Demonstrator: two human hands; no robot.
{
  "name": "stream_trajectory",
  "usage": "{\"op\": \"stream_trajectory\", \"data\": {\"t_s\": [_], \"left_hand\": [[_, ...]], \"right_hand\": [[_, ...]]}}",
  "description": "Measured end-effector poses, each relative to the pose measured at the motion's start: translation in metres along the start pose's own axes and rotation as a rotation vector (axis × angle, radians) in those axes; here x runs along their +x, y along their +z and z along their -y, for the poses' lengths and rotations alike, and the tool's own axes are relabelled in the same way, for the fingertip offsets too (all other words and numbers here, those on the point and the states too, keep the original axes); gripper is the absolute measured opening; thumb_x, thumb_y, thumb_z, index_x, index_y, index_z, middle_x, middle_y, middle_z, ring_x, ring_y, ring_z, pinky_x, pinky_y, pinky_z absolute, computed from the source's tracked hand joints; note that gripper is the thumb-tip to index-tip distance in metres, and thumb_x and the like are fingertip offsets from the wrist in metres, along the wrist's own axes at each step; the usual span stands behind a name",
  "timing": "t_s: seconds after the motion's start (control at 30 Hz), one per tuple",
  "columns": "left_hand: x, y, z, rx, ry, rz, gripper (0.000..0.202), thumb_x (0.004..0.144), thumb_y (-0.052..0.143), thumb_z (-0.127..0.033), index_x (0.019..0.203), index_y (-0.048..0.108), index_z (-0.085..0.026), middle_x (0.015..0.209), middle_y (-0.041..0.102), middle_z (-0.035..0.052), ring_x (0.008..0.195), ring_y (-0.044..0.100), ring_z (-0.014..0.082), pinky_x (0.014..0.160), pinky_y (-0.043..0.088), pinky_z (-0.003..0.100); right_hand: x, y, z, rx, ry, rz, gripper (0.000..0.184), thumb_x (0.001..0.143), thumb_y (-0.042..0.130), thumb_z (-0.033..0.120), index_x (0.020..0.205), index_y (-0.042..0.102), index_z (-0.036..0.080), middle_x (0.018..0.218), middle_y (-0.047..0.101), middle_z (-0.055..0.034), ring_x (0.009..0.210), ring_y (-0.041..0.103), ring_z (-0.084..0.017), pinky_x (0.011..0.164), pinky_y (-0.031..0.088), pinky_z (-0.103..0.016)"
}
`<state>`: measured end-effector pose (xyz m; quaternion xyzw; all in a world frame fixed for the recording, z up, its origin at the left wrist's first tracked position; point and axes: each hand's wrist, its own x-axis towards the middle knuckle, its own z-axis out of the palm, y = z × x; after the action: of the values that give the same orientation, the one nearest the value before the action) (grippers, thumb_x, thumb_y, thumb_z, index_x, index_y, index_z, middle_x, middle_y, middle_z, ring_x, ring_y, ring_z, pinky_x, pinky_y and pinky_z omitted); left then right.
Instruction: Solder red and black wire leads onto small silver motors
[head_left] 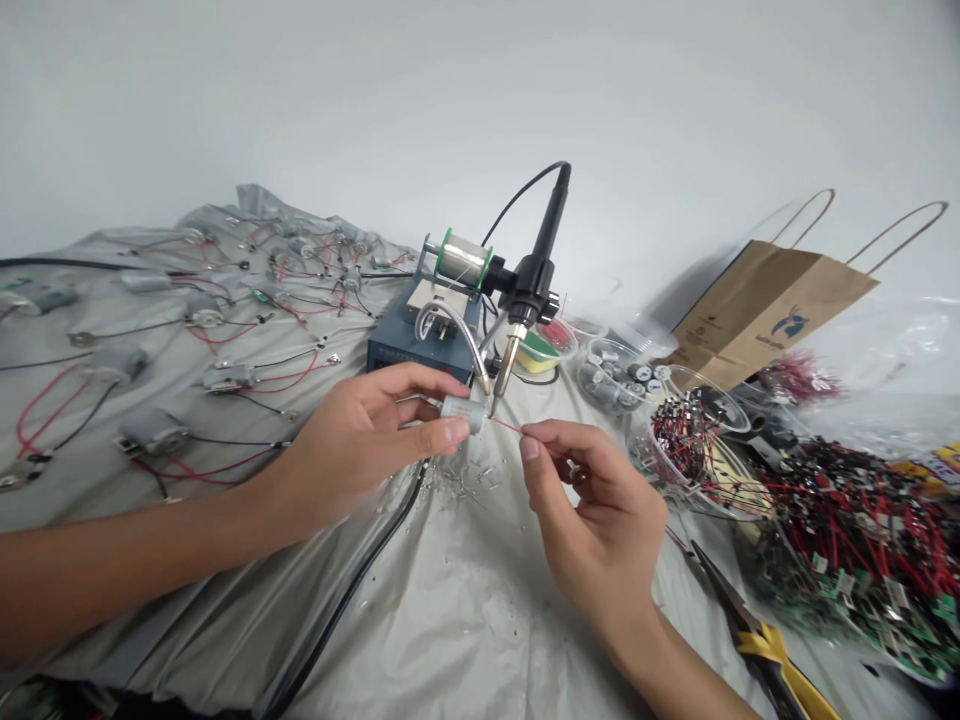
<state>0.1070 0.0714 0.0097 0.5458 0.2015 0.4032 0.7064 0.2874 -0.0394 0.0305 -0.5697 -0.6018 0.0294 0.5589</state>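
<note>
Between the thumb and fingers of my left hand [375, 425] is a small silver motor [463, 412], its end turned to the right. My right hand [589, 500] pinches a thin red wire [508, 426] that reaches toward that end of the motor. Right above the meeting place, the tip of a soldering iron [510, 370] points down, clamped in a black holder. A curved metal solder guide tube [474, 345] ends beside the tip. Whether the wire touches the motor terminal is too small to tell.
Behind stands a blue soldering station [405, 345] with a solder spool [461, 260]. Several wired motors [150, 430] lie on the grey sheet at left. At right are a tub of motors [615, 375], bundled wired boards [847, 530], a paper bag [757, 310] and yellow-handled scissors [765, 640].
</note>
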Motion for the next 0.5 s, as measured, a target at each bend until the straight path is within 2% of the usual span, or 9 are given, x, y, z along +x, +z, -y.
{"op": "stream_trajectory", "data": {"t_s": [0.13,0.5], "left_hand": [[0.0000,0.0002,-0.0002,0.002,0.010,-0.005,0.021,0.088,0.091,-0.028,0.108,0.083,-0.026,0.085,0.080,-0.0027,0.081,0.072,0.0109,0.073,0.058,0.017],[-0.0005,0.0018,-0.0019,0.016,0.035,0.003,0.018,0.088,0.089,-0.021,0.105,0.084,-0.026,0.078,0.075,-0.0045,0.073,0.066,0.0085,0.066,0.053,0.014]], "right_hand": [[0.0002,-0.0002,-0.0004,0.004,-0.009,0.001,0.009,0.099,0.070,0.015,0.099,0.074,0.023,0.072,0.068,0.0062,0.057,0.057,-0.007,0.054,0.047,-0.020],[0.0000,-0.0006,-0.0003,-0.028,-0.025,-0.005,0.008,0.098,0.071,0.016,0.097,0.075,0.022,0.070,0.068,0.0049,0.057,0.059,-0.009,0.056,0.052,-0.021]]}}
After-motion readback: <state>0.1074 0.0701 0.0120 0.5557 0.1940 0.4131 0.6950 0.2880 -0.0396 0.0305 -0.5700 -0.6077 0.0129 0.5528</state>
